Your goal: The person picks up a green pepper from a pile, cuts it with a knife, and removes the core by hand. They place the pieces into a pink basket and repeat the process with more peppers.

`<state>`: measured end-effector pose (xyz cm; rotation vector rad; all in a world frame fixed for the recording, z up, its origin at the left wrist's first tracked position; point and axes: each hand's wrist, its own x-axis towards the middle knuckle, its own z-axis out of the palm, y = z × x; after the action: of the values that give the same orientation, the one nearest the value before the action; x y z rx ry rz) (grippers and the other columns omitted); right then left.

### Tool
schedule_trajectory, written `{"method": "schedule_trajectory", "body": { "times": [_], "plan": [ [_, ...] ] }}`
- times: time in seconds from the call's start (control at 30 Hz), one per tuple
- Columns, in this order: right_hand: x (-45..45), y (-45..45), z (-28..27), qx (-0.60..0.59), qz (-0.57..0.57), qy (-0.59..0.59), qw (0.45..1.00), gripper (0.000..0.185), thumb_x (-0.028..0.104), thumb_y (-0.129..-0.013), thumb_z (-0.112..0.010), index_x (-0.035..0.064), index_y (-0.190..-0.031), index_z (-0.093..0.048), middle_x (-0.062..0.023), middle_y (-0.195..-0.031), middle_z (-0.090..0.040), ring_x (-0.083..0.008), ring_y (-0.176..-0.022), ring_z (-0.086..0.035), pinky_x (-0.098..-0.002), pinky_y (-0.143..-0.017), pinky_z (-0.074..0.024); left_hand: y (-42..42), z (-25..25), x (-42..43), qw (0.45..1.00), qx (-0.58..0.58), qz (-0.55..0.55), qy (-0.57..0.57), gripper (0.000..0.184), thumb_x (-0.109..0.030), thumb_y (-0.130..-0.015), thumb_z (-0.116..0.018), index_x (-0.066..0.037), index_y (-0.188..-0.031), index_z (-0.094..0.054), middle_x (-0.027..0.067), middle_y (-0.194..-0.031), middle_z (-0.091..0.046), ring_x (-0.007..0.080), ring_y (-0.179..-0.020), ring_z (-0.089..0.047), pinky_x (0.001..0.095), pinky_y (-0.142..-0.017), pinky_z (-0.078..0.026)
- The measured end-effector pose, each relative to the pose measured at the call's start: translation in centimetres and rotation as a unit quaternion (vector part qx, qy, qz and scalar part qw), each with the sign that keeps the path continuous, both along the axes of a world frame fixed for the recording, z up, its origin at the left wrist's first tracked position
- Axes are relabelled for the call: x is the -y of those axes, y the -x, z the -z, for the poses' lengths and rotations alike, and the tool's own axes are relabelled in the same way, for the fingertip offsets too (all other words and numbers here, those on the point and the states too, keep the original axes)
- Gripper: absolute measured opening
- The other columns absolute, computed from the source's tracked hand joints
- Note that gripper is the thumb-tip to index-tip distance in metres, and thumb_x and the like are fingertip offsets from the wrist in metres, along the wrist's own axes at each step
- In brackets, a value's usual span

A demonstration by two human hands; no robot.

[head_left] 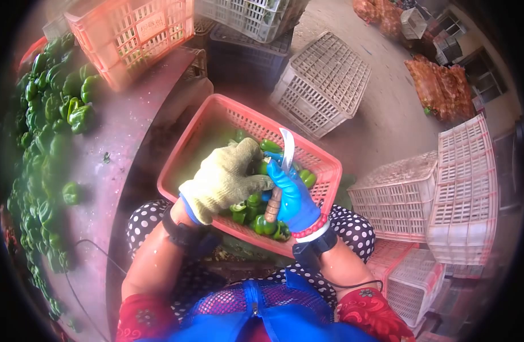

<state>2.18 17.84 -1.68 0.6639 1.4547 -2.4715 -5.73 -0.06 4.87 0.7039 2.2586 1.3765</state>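
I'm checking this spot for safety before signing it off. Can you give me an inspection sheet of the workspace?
Surface: pink table on the person's left, with a heap of green peppers along its outer side.
Job's things: red basket in front of the person, with peppers inside, some apparently cut; knife with its bare blade pointing up.
Clutter: small dark scrap on the table.
Hands: left hand, pale glove, over the basket, grip unclear; right hand, blue glove, holding the knife.
Cables: thin cable at the right wrist; dark cord across the table.
Surroundings: pale crates and orange mesh sacks.
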Motion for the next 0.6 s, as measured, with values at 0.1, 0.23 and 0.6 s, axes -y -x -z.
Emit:
{"method": "schedule_trajectory", "body": {
  "times": [0.1,0.23,0.6],
  "plan": [
    [0.1,0.0,0.0,-0.004,0.002,-0.007,1.0,0.048,0.04,-0.096,-0.075,0.0131,-0.133,-0.059,0.0047,-0.106,-0.061,-0.0069,-0.081,-0.06,-0.0246,-0.064,-0.0513,0.0,0.3,0.0,0.999,0.012,-0.019,-0.035,0.028,-0.02,-0.081,-0.081,-0.004,-0.098,-0.066,0.0135,-0.087,-0.071,0.0283,-0.082,-0.071,0.0382,-0.074,-0.055],
    [0.8,-0.1,-0.2,-0.02,0.005,0.058,0.998,0.043,0.038,-0.098,-0.073,0.0131,-0.132,-0.061,0.0049,-0.103,-0.064,-0.0072,-0.077,-0.06,-0.0236,-0.062,-0.0492,-0.3,-0.2,0.2,0.979,0.16,-0.019,-0.125,0.019,-0.012,-0.088,-0.076,-0.002,-0.098,-0.064,0.0089,-0.084,-0.071,0.0196,-0.075,-0.069,0.0332,-0.067,-0.054],
    [-1.3,0.9,-0.7,-0.085,-0.026,0.226,0.97,0.041,0.035,-0.101,-0.069,0.0066,-0.13,-0.061,-0.0061,-0.1,-0.069,-0.0133,-0.071,-0.065,-0.0239,-0.059,-0.0528,1.6,1.2,1.6,0.94,0.236,-0.081,-0.235,0.017,-0.014,-0.101,-0.065,-0.005,-0.115,-0.065,0.0092,-0.092,-0.069,0.0175,-0.073,-0.067,0.0311,-0.059,-0.055]
  ]
}}
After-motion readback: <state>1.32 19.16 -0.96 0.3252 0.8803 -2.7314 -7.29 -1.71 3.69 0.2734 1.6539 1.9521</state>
